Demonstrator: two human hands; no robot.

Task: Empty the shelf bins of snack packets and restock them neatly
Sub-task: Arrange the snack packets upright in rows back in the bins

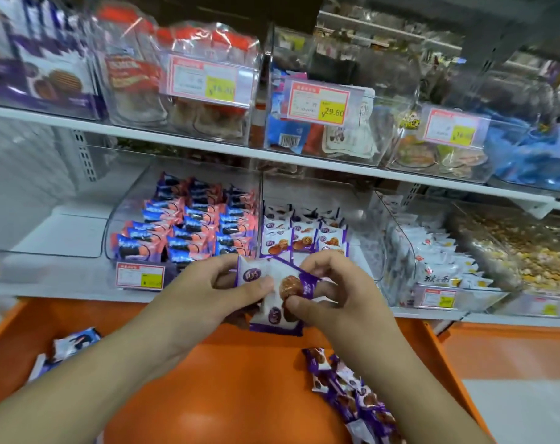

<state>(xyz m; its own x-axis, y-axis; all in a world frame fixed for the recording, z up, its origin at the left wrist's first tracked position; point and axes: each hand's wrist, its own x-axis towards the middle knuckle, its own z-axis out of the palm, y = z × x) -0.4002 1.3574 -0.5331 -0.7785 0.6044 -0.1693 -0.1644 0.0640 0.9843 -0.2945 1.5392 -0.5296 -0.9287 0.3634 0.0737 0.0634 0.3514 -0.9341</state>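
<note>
Purple-and-white waffle packets (278, 296) sit bunched between both hands just above the far edge of the orange tray (227, 379), right in front of the lower shelf. The left hand (214, 293) comes in from 8 o'clock with its fingers (219, 262) curled round the left side of the bundle and its thumb lying across the front of the top packet. The right hand (333, 293) comes in from 5 o'clock; its thumb and forefinger pinch the purple edge of the same packet near the printed waffle, the other fingers curled behind it. How many packets are in the bundle I cannot tell.

At 12 o'clock from the hands, the clear middle bin (352, 219) holds neat upright rows of the same waffle packets (304, 238). At 11 o'clock the neighbouring bin is packed with pink-and-blue sandwich-biscuit packets (192, 225), with a price tag (140, 275) on its front. At 2 o'clock another bin holds white packets (439, 254).

On the tray, a loose heap of waffle packets (352, 395) lies at 5 o'clock beside the right forearm, and a few stray packets (73, 344) lie at 8 o'clock near the left arm
</note>
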